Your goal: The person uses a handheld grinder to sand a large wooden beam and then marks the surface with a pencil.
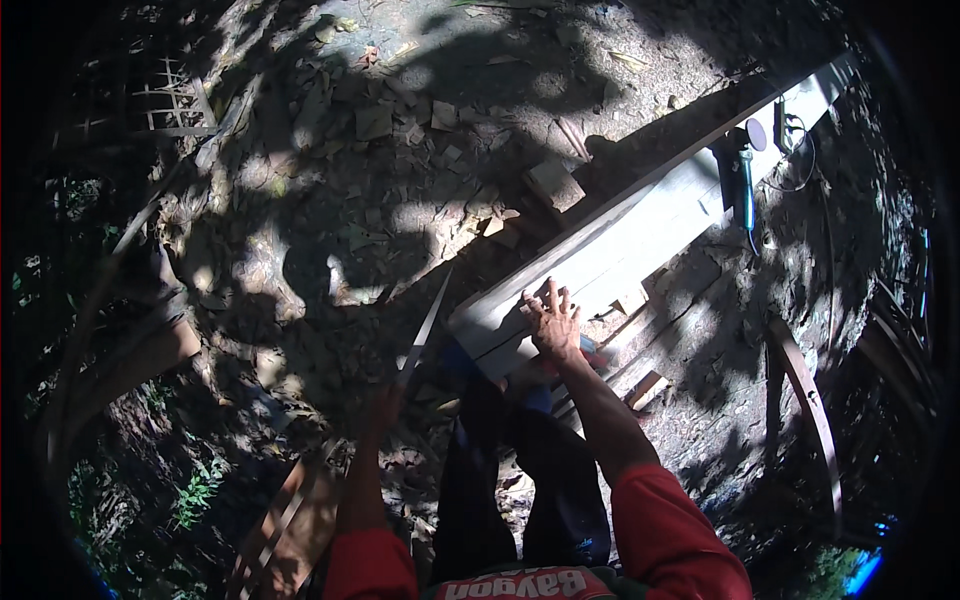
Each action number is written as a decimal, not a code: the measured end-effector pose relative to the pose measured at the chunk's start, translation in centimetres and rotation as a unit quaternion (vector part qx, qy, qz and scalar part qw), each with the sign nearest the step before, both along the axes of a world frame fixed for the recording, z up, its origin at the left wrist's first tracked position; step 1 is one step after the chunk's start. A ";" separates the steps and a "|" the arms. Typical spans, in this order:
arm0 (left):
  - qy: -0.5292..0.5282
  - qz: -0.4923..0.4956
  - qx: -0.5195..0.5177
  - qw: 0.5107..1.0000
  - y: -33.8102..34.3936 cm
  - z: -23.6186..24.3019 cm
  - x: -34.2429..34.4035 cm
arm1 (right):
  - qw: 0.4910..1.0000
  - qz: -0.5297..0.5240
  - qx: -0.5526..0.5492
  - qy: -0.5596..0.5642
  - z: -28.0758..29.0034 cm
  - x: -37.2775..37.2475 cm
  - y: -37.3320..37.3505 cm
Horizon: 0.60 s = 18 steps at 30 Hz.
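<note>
A long, pale wooden board runs from near my feet up to the far right, its middle glaring in sunlight. My right hand lies on its near end, open, with the fingers spread over the wood. To the left, in deep shade, my left hand is closed around the lower end of a long, thin, blade-like strip. The strip tapers toward its far tip, left of the board's near end and apart from it. Shadow hides any handle.
A teal angle grinder with a round disc lies toward the board's far end, with a cord beside it. Wood offcuts and dry leaves litter the ground. A curved wooden strip lies at right; a broad brown piece is at lower left.
</note>
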<state>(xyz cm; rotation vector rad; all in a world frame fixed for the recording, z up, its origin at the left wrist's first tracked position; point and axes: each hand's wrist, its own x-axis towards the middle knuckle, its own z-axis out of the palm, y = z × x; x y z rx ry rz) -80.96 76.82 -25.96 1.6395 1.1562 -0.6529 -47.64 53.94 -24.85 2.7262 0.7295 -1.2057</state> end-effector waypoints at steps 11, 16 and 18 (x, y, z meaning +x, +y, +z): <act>0.030 0.171 -0.104 0.979 -10.6 6.6 -6.2 | 0.972 0.077 0.205 0.080 -4.4 9.1 -7.1; 0.032 0.251 -0.028 0.967 -11.0 10.3 -5.5 | 0.960 -0.206 0.069 -0.174 1.3 23.2 -15.3; 0.037 0.321 0.013 0.946 -13.5 12.5 -3.3 | 0.922 -0.198 -0.008 -0.332 -0.1 30.9 -19.6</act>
